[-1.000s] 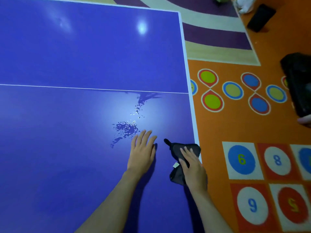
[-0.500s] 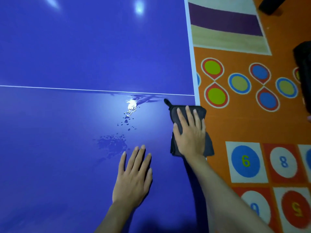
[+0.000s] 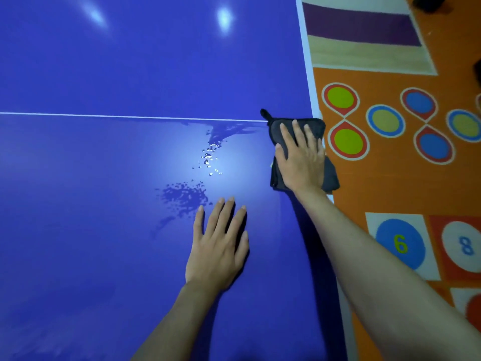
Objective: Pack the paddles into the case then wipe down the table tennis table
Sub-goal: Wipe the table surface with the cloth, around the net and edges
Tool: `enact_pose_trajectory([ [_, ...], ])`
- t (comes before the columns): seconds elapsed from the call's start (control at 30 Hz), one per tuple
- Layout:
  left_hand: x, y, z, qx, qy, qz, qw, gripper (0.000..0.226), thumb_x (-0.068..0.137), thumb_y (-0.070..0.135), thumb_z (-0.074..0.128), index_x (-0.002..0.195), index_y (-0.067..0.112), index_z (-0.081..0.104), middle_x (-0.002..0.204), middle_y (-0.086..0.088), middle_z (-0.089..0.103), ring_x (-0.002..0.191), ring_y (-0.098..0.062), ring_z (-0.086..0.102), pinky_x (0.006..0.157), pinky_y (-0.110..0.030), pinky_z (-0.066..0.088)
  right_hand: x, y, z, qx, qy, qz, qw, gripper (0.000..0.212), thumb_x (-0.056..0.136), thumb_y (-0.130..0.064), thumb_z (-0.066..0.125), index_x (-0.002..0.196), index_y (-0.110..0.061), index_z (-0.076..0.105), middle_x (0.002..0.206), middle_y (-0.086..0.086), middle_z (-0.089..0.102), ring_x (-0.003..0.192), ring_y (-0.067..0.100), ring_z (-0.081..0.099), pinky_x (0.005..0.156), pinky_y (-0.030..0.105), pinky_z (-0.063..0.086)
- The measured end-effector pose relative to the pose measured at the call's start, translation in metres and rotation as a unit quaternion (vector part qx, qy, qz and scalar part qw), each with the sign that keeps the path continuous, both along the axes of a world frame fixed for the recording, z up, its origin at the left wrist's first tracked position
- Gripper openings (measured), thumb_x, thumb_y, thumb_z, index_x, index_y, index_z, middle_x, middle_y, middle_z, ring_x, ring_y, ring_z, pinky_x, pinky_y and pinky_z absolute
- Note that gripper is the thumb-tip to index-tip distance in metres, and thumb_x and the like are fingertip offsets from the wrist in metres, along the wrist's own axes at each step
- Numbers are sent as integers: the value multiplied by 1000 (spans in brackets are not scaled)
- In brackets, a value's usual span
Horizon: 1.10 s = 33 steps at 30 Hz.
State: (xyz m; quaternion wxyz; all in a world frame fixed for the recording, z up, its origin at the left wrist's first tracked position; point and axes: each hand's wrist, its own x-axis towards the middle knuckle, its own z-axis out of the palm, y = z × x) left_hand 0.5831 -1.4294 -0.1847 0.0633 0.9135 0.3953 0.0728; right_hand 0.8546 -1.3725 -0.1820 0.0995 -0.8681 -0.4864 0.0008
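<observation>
A glossy blue table tennis surface point(image 3: 104, 74) fills most of the view, smooth and reflective, with two pale glints of light near its far edge. A thin white line point(image 3: 117, 115) crosses it from the left edge toward the cloth. The surface's left, near and far sides are cut off by the frame.

Left of the cloth, a scatter of water droplets point(image 3: 210, 157) glistens under a bright reflection, and nearer the viewer lies a darker, ragged wet patch point(image 3: 184, 196). A smeared wet streak runs along the white line up to the cloth.

The left hand point(image 3: 218, 246) lies flat on the surface, just on the viewer's side of the wet patch, fingers straight and slightly spread, its grip released and holding nothing.

The dark grey cloth point(image 3: 299, 128), soft and folded into a rough rectangle with a small loop at its far left corner, sits at the surface's right edge where the white line ends. Its near right corner hangs past the white border. The right hand point(image 3: 302, 157) presses flat on top of the cloth with straight fingers, grip released, hiding the cloth's middle.

Right of the cloth, beyond the edge, is an orange play mat point(image 3: 390, 188) on the floor, slightly fuzzy, printed with coloured circles and numbered squares showing 6 and 8. Dark shapes at the frame's far right are too cropped to identify.
</observation>
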Motion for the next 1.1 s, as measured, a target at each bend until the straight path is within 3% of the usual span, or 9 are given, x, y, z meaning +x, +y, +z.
enact_pose_trajectory([
  [0.17, -1, -1, 1, 14, -22, 2, 1000, 51, 105, 34, 39, 154, 18, 40, 162, -7, 38, 151, -27, 33, 123, -56, 21, -85, -83, -2, -9, 0, 15, 1000, 60, 108, -52, 27, 165, -33, 28, 173, -3, 23, 160, 23, 17, 127, 54, 21],
  [0.33, -15, -1, 8, 23, -70, 33, 997, 43, 105, 30, 43, 146, 18, 49, 154, -5, 48, 145, -25, 43, 121, -50, 29, -168, -165, -3, -25, -8, 13, 1000, 60, 108, -49, 32, 166, -32, 25, 174, -2, 20, 161, 23, 17, 127, 54, 23],
  [0.5, -57, 8, 9, 52, -32, 70, 996, 43, 107, 31, 42, 146, 16, 48, 154, -7, 47, 146, -28, 40, 122, -50, 25, -206, -205, -4, -36, -6, 13, 999, 64, 106, -49, 33, 166, -32, 23, 174, -2, 18, 162, 24, 12, 128, 55, 21],
  [0.8, -68, 4, 7, -1, 28, 74, 997, 48, 106, 35, 38, 151, 17, 42, 166, -9, 30, 156, -29, 24, 124, -59, 16, -141, -94, -5, -1, -10, 2, 1000, 60, 106, -49, 35, 164, -33, 32, 172, -2, 27, 160, 26, 18, 127, 57, 19],
  [1.1, -69, 6, -5, -6, 16, 69, 997, 50, 104, 37, 37, 149, 16, 49, 166, -9, 32, 155, -28, 28, 121, -60, 26, -61, 54, -5, 20, -12, 12, 1000, 58, 106, -49, 35, 162, -32, 36, 170, 0, 31, 158, 27, 23, 126, 59, 20],
])
